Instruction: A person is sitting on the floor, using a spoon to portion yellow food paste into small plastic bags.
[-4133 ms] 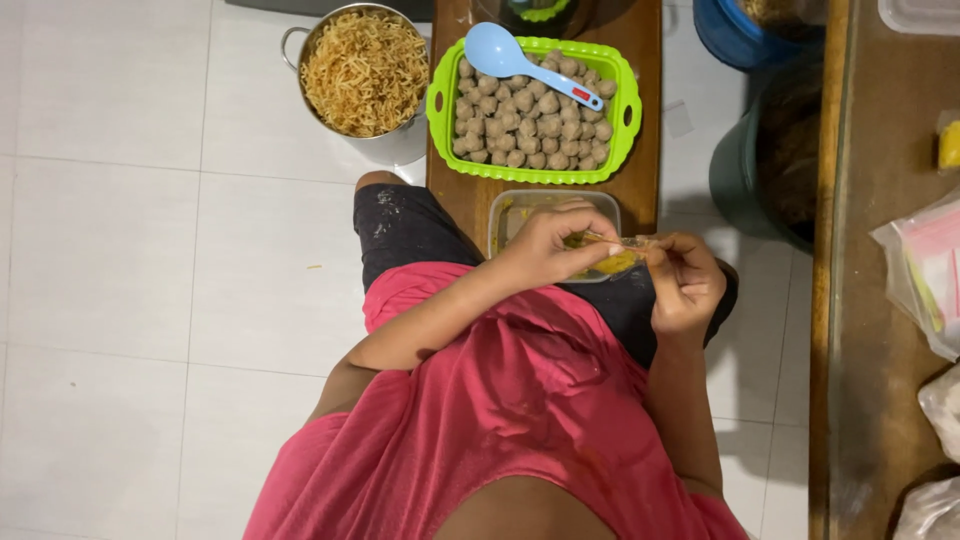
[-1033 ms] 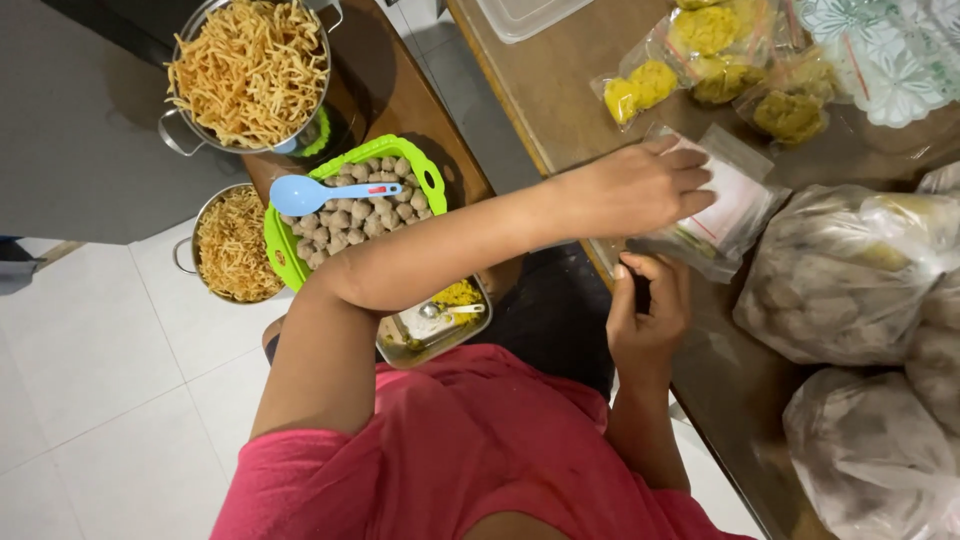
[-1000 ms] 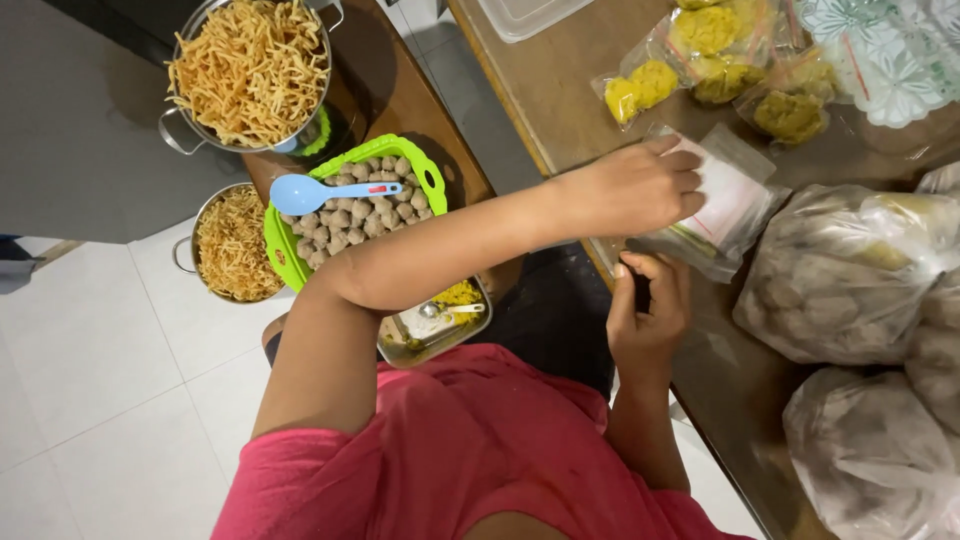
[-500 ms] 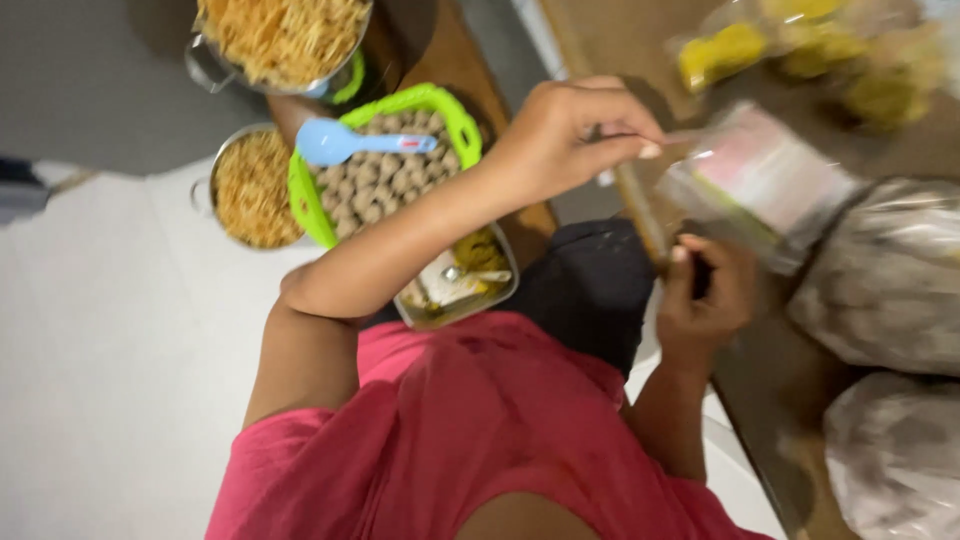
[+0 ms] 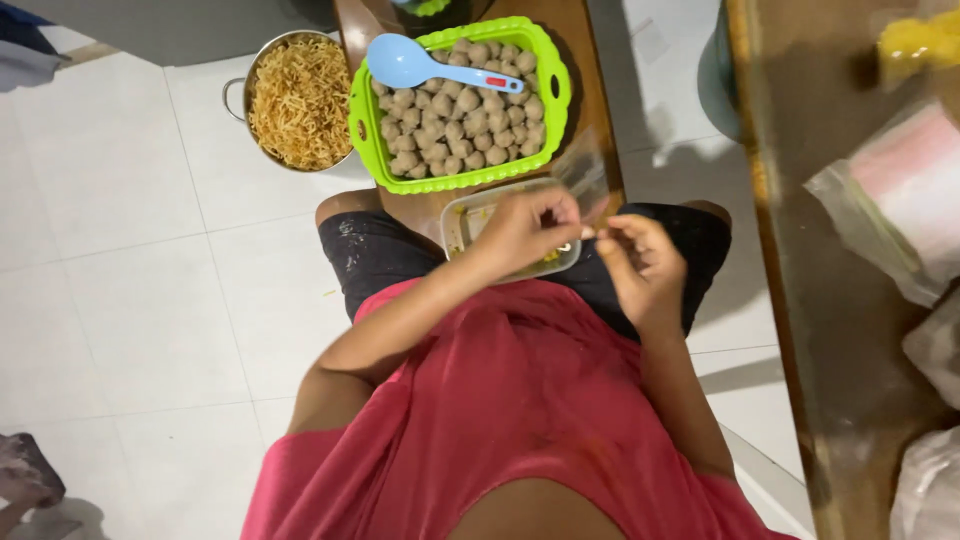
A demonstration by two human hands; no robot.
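My left hand (image 5: 528,226) and my right hand (image 5: 642,258) meet fingertip to fingertip above my lap. Both pinch the edge of a thin clear plastic bag (image 5: 588,172) that stands up between them. Just beneath my hands is a clear rectangular container (image 5: 462,215) with yellowish food in it, resting at the near end of a wooden bench (image 5: 585,60). Beyond it on the bench sits a green tray (image 5: 362,120) full of brown meatballs, with a blue spoon (image 5: 405,62) lying on top.
A metal pot of fried noodles (image 5: 298,98) stands on the white tiled floor, left of the bench. A wooden table (image 5: 830,330) runs along the right side with a stack of clear bags (image 5: 900,200) and other filled bags on it.
My left hand has come back from the bag stack on the right-hand table with one clear bag. Both hands now hold it over the container. The view has swung toward the bench.
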